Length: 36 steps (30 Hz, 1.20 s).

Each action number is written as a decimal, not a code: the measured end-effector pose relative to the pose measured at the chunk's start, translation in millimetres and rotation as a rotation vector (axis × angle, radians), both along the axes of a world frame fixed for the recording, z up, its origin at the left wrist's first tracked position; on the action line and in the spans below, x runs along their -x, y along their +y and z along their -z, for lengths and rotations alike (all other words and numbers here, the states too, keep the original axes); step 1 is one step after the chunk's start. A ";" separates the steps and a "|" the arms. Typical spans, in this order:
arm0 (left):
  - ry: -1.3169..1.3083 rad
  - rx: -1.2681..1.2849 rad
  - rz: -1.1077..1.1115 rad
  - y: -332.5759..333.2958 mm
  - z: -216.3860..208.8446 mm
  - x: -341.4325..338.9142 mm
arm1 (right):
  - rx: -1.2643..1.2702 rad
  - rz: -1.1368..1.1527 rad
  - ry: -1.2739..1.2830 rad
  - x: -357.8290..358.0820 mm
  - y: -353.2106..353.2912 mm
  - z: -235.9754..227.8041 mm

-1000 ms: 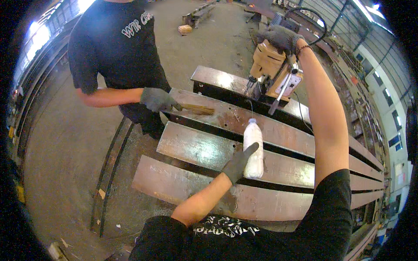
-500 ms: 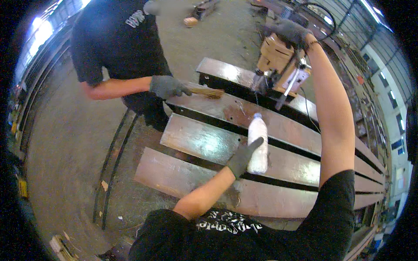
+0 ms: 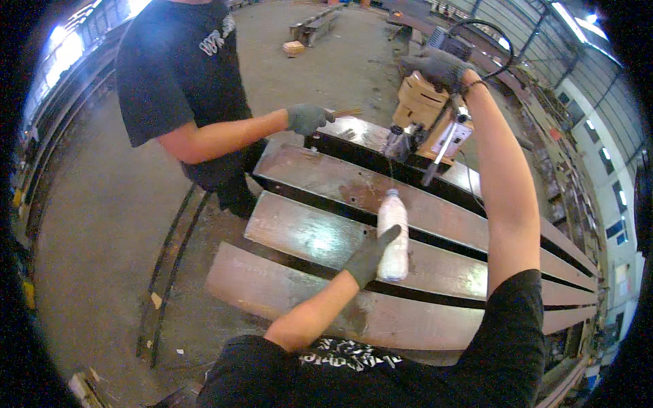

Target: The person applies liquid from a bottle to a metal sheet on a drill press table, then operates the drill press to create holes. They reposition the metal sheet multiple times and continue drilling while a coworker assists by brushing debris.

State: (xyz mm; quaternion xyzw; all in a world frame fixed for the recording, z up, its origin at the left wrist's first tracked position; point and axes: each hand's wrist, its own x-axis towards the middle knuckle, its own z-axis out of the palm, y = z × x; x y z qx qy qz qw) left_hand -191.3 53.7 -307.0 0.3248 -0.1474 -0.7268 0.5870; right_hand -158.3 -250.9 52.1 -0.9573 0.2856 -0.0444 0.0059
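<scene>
My left hand (image 3: 366, 258), in a dark grey glove, is wrapped round a white plastic bottle (image 3: 393, 245). The bottle tilts slightly above the steel beams, its blue-tinged cap pointing toward the drill. Farther off, my right hand (image 3: 439, 69), gloved too, is closed over the top of a beige magnetic drill (image 3: 416, 102); its fingertips are partly hidden. This drill stands on the farthest beam (image 3: 364, 130), with its silver chuck (image 3: 400, 141) low over the steel and a lever handle (image 3: 441, 155) angled down. At the far left, a co-worker's gloved hand (image 3: 307, 119) holds a bristle brush (image 3: 348, 112).
Several flat steel beams (image 3: 289, 221) lie side by side with dark gaps between them. The co-worker (image 3: 183, 81) stands at their left ends. Two thin rails (image 3: 166, 272) lie on the floor at left. A black cable (image 3: 500, 44) loops behind the drill.
The co-worker's hand and brush have moved away from me and right, from the second beam to the farthest one. My hands keep their holds; the view has shifted slightly.
</scene>
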 end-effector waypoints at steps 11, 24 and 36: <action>0.074 -0.042 0.057 6.2 -16.5 5.4 | 0.096 -0.344 -0.071 25.3 -23.7 9.3; 0.100 -0.041 0.021 6.0 -31.0 4.9 | 0.681 -0.941 -0.029 23.8 -49.4 8.0; 0.112 -0.098 0.005 10.3 -27.4 -8.1 | 0.653 -0.854 0.169 -4.4 -45.3 12.6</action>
